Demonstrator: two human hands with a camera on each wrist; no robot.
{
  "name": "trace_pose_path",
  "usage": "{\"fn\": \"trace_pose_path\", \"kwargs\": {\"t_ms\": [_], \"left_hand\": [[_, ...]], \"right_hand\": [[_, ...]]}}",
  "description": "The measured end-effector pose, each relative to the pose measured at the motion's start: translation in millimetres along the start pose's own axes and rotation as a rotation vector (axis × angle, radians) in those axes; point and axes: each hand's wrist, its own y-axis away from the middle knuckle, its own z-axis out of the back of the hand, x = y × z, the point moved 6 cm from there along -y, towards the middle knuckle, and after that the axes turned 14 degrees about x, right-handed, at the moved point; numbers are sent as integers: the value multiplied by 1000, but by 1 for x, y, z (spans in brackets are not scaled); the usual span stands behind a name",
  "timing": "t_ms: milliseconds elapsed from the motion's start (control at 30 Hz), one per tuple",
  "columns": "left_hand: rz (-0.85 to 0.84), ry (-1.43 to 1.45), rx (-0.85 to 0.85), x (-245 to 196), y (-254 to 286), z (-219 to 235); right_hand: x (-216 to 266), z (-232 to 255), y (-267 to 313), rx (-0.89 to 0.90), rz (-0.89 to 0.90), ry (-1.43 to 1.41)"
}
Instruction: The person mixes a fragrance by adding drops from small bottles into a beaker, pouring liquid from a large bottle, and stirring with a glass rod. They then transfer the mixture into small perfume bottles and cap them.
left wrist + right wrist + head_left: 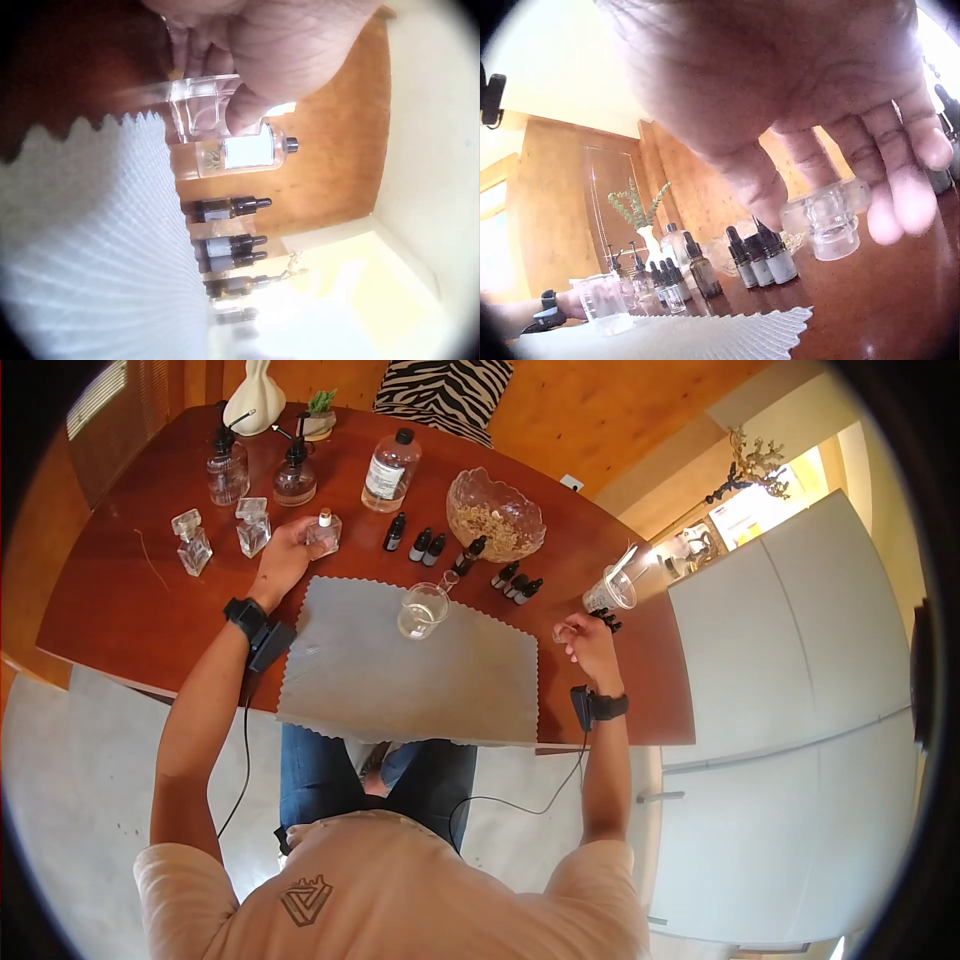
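Note:
My left hand (284,565) grips a small clear glass bottle (325,534) with a cork-coloured top, standing beyond the mat's left corner; in the left wrist view the thumb lies along the glass bottle (204,111). My right hand (590,648) pinches a clear stopper-like piece (829,214) between thumb and fingers, above the table right of the mat. A clear beaker (423,611) stands on the grey mat (400,680), with a small clear glass piece (450,579) beside it.
Dark dropper bottles (394,532) stand in small groups behind the mat. Farther back are a large labelled bottle (388,475), a glass bowl (495,515) and two pump bottles (295,482). Two square bottles (253,528) stand left; a plastic cup (610,591) is at right.

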Motion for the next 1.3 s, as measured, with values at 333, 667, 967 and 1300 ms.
{"fn": "trace_pose_path", "kwargs": {"t_ms": [333, 667, 967, 1300], "left_hand": [[9, -86, -8, 6, 0, 2], [52, -81, -38, -18, 9, -4], [-7, -107, -54, 12, 3, -1], [58, -107, -85, 0, 5, -2]], "right_hand": [[-43, -5, -5, -110, 19, 265], [254, -40, -26, 234, 683, 3], [362, -174, -124, 253, 499, 652], [354, -196, -143, 335, 648, 728]]}}
